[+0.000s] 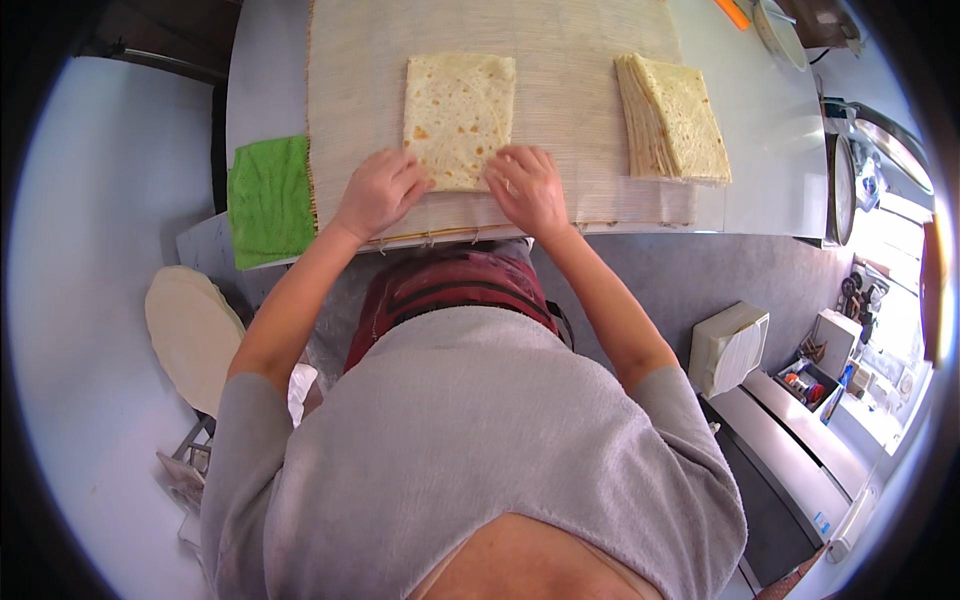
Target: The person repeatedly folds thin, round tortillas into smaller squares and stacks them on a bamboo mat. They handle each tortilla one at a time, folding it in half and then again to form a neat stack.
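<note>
A folded, nearly square flatbread (461, 112) with brown toasted spots lies in front of me on a slatted mat (360, 90). My left hand (384, 187) is at its near left corner, fingers curled and pinching the edge. At the near right corner, my right hand (528, 186) grips the bread in the same way, its fingertips slightly blurred. The undersides of both grips are hidden. To the right, a thick stack of folded flatbreads (686, 124) rests on the mat, its layered left side showing.
A green cloth (270, 199) hangs over the table's near left corner. On the white table (772, 172), a bowl (780, 37) stands at the far right beside an orange object (732, 13). Round pale sheets (191, 330) are low at left. A white box (727, 349) stands at right.
</note>
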`<state>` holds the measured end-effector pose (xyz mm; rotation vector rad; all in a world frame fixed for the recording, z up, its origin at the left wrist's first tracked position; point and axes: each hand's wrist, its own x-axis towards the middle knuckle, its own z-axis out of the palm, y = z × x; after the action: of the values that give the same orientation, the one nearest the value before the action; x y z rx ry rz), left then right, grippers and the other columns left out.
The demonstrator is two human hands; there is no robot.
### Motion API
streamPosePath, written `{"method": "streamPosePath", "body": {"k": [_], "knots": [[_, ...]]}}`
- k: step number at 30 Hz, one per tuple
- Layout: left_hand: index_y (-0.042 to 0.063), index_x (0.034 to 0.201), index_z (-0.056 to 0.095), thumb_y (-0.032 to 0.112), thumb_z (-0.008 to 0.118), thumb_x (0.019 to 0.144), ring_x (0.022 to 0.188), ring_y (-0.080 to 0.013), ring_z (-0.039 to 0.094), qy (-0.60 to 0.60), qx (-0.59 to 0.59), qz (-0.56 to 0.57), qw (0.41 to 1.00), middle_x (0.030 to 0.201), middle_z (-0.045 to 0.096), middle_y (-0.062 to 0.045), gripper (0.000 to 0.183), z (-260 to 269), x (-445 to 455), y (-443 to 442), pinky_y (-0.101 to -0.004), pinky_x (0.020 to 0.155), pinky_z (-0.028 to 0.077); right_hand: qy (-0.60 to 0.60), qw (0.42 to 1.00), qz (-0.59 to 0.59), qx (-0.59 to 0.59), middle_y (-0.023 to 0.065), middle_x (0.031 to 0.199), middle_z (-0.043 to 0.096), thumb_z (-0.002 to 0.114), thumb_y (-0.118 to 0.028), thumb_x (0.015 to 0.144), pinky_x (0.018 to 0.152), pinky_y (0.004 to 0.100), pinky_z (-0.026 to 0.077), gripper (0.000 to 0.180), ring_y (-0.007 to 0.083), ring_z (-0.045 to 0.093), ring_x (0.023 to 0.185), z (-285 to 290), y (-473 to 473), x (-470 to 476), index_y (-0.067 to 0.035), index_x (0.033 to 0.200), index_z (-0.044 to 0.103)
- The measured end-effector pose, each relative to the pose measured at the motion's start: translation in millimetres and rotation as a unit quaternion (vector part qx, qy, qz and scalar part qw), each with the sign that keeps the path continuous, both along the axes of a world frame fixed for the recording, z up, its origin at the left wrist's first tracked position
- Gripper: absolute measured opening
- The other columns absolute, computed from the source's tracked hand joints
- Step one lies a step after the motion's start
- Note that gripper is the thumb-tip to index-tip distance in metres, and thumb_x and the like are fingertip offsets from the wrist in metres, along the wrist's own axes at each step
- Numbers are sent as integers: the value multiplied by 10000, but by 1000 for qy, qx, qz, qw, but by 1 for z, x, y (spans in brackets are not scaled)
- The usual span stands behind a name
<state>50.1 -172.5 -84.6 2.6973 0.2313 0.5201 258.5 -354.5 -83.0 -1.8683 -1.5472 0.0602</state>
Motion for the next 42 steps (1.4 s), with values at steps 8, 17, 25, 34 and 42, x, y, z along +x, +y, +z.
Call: {"method": "streamPosePath", "body": {"k": [8, 17, 25, 34, 42], "knots": [[38, 1609, 256, 454, 498, 1036, 1570, -295, 183, 143, 31, 211, 966, 1694, 211, -146, 749, -30, 98, 32, -457, 1277, 146, -106, 978, -140, -115, 191, 1661, 288, 488, -435, 1039, 1234, 515, 228, 712, 364, 277, 1533, -59, 95, 32, 29, 1557, 340], [46, 1616, 261, 533, 514, 1010, 1583, -286, 152, 219, 78, 229, 945, 1702, 202, -145, 818, -44, 95, 42, -533, 1269, 91, -111, 972, -144, -145, 217, 1657, 288, 488, -479, 1024, 1240, 563, 181, 744, 393, 265, 1534, -63, 94, 37, 30, 1550, 356], [75, 1085, 671, 228, 772, 856, 1033, -329, 602, -140, -60, -26, 988, 1089, 620, -105, 294, 70, 208, -85, -441, 916, 506, -19, 984, -158, 76, 147, 1248, 620, 756, -70, 816, 1033, 489, 423, 404, 334, 576, 1177, 59, -90, 83, -76, 1211, 675], [66, 1031, 739, 122, 806, 769, 955, -293, 643, -4, -148, -180, 972, 987, 669, -107, 277, 72, 308, -167, -387, 853, 537, 71, 981, -180, 24, 92, 1193, 659, 818, -87, 766, 914, 389, 523, 392, 290, 637, 1101, 59, -210, 250, -73, 1146, 723], [57, 1116, 769, 83, 764, 853, 788, -211, 685, 109, -396, -93, 907, 963, 712, -106, 264, 63, 310, -150, -316, 728, 543, 231, 970, -76, -16, 74, 1153, 714, 747, -52, 864, 788, 335, 558, 197, 201, 701, 961, 58, -209, 294, -50, 1061, 747]]}}
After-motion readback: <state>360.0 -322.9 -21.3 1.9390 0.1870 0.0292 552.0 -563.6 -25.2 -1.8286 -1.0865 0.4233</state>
